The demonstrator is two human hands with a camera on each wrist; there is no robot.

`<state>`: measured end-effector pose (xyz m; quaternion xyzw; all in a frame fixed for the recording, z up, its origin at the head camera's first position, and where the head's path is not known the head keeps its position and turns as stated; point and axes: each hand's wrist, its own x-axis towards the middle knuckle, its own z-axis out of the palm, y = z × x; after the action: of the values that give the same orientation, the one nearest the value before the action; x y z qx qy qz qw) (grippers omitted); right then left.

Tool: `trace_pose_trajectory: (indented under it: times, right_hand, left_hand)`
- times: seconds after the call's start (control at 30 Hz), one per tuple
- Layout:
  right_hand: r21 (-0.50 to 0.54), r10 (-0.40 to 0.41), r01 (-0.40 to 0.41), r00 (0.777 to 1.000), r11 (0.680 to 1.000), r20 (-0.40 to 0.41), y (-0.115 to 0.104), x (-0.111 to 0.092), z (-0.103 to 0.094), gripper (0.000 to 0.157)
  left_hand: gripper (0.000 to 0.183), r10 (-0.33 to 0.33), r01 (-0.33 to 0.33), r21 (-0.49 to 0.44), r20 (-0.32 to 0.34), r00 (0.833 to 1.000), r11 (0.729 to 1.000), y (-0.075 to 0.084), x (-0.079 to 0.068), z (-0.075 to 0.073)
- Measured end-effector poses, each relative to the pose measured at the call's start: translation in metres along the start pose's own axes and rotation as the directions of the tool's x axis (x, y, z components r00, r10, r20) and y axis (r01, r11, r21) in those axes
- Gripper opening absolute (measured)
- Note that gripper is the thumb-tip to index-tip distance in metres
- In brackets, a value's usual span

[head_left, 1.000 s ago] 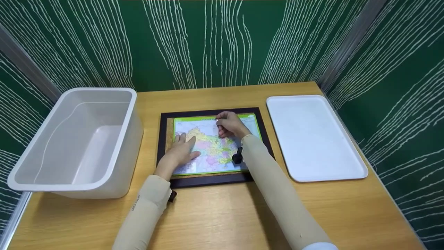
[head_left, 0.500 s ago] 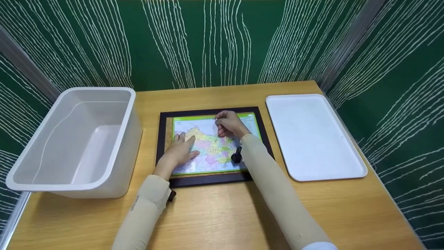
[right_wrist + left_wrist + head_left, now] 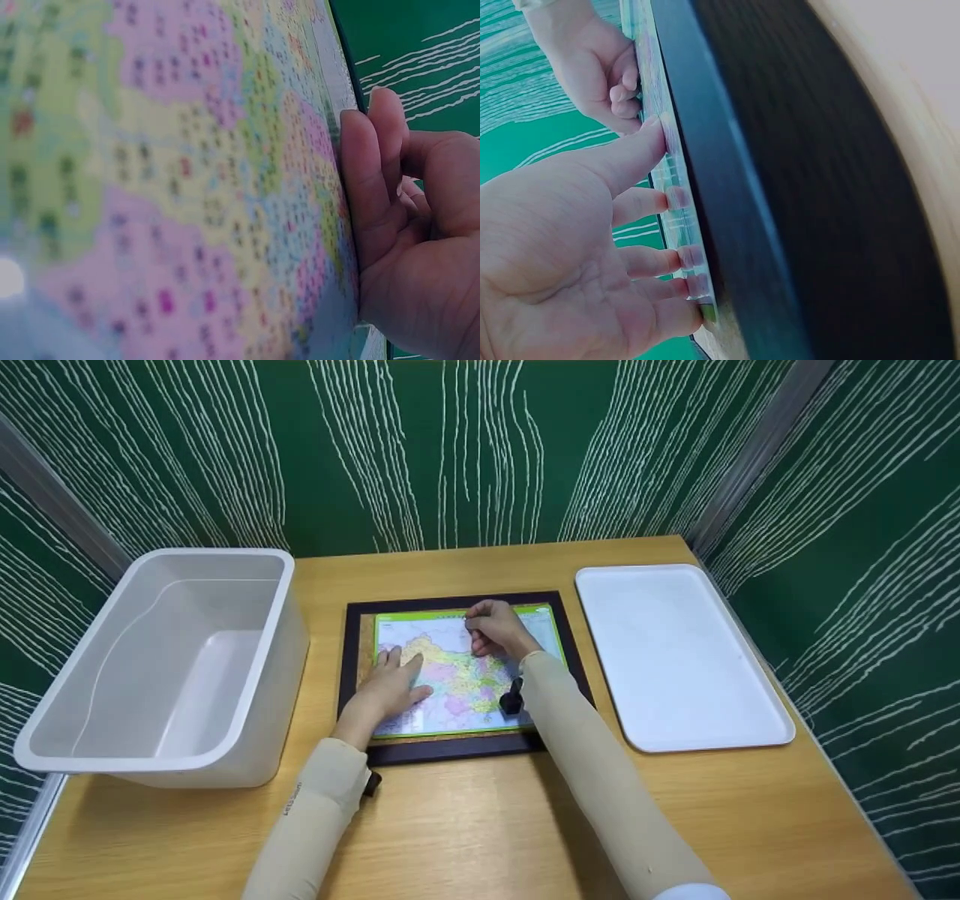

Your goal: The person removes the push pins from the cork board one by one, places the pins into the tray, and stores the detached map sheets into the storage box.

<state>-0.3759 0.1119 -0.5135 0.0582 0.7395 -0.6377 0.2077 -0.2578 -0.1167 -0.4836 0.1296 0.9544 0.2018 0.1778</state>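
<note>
A colourful map (image 3: pixel 457 686) with a green border lies on a cork board (image 3: pixel 367 645) that has a dark wooden frame (image 3: pixel 457 749). On the map's left part rests my left hand (image 3: pixel 390 686), fingers spread. The left wrist view shows these fingertips (image 3: pixel 692 255) pressed onto the glossy sheet. My right hand (image 3: pixel 495 628) is at the map's top edge, thumb and index finger pinching what looks like a tiny push pin (image 3: pixel 466 619), mostly covered by the fingertips. In the right wrist view, its other fingers (image 3: pixel 365 161) are curled beside the map's surface.
To the left stands a deep white plastic bin (image 3: pixel 259 660), with nothing seen inside. A flat white tray (image 3: pixel 682 660) lies at the right of the frame. All stand on a wooden table (image 3: pixel 465 825), with green, white-streaked walls (image 3: pixel 480 450) behind and at the sides.
Both hands keep nearly the same places. The bright spot at the right fingertips, seen a second ago, is now dimmer and more covered.
</note>
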Motion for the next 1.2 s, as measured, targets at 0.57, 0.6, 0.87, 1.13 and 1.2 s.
trace_pose_trajectory:
  times: [0.57, 0.6, 0.87, 1.13, 1.2]
  right_hand:
    - [-0.011, -0.008, 0.008, 1.000, 1.000, 0.008, -0.0011, -0.0005, 0.0004, 0.015]
    - [-0.005, -0.008, 0.009, 1.000, 1.000, 0.013, -0.0011, -0.0008, 0.0003, 0.015]
    - [-0.025, -0.020, 0.020, 1.000, 0.999, 0.004, -0.0012, -0.0027, 0.0003, 0.015]
    - [0.001, -0.040, 0.040, 0.999, 0.999, 0.018, 0.0013, -0.0029, 0.0009, 0.016]
    - [0.002, -0.034, 0.034, 0.999, 0.999, 0.014, 0.0017, -0.0028, 0.0013, 0.016]
  left_hand:
    - [0.068, -0.008, 0.008, 0.012, 0.003, 1.000, 1.000, -0.0007, 0.0023, 0.0009]
    - [0.068, -0.010, 0.010, 0.013, 0.004, 1.000, 1.000, -0.0009, 0.0024, 0.0008]
    - [0.068, -0.011, 0.010, 0.005, 0.009, 1.000, 1.000, -0.0012, 0.0025, -0.0002]
    - [0.068, 0.016, -0.016, 0.011, 0.000, 1.000, 1.000, -0.0010, 0.0000, 0.0002]
    - [0.068, 0.017, -0.017, 0.018, -0.003, 1.000, 1.000, -0.0005, -0.0006, 0.0001]
